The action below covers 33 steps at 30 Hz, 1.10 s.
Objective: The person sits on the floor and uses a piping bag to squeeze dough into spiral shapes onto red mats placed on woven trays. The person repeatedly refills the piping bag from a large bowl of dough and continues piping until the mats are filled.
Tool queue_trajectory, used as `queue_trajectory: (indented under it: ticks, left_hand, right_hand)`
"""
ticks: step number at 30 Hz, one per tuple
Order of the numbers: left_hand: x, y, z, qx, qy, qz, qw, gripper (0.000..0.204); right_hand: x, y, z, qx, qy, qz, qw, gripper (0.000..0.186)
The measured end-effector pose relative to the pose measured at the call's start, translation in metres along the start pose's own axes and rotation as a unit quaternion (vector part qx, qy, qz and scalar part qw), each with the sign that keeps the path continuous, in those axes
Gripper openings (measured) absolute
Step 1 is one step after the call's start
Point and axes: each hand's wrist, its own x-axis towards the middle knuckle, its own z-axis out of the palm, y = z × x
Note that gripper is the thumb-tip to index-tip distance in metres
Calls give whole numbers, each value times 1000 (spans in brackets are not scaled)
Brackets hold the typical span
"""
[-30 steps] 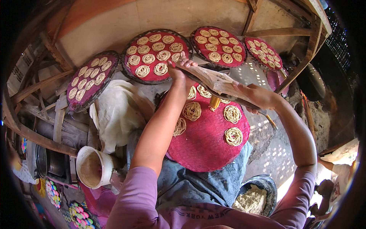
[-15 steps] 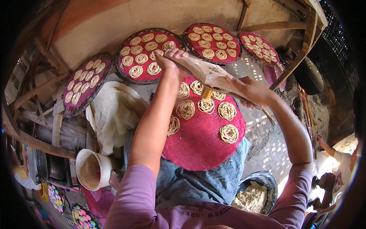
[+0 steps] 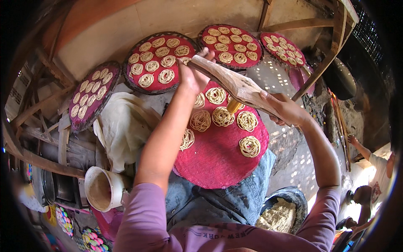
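Note:
My right hand (image 3: 283, 108) grips the right end of a long, pale wooden dough press (image 3: 235, 84). A short brass-coloured tube (image 3: 233, 106) sticks down from its middle. By the press's left end is my left hand (image 3: 195, 74), its fingers loosened and stretched out past the wood. How far the palm touches it is partly hidden. Beneath lies a round tray covered in red cloth (image 3: 218, 164), over my lap. Several coiled rings of dough strands (image 3: 247, 121) rest along its far side and edges. The tube hangs above the far rings.
More round red trays (image 3: 153, 86) with dough coils stand along the back wall. At left are a pale cloth (image 3: 121, 130) and a white bucket (image 3: 100, 189). A dark basin of dough (image 3: 279, 216) sits near right. Wooden beams (image 3: 327, 67) frame both sides. Another person's arm (image 3: 359, 147) shows at far right.
My left fingers have loosened from around the press's left end and straightened. The press has tilted, its left end coming a little right and its right end lower.

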Motion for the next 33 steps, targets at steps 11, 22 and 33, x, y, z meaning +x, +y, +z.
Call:
queue_trajectory:
  ticks: [11,22,33]
  left_hand:
    - [-37,-52,-34,674,-98,-218,699,78]
    - [-38,-48,-53,729,-143,-106,661,72]
    - [-114,57,-26,869,-95,407,266,7]
  right_hand:
    - [-5,29,6,91,12,-70,993,56]
    - [0,41,1,99,44,-83,991,56]
    - [-56,51,0,161,101,-128,973,49]
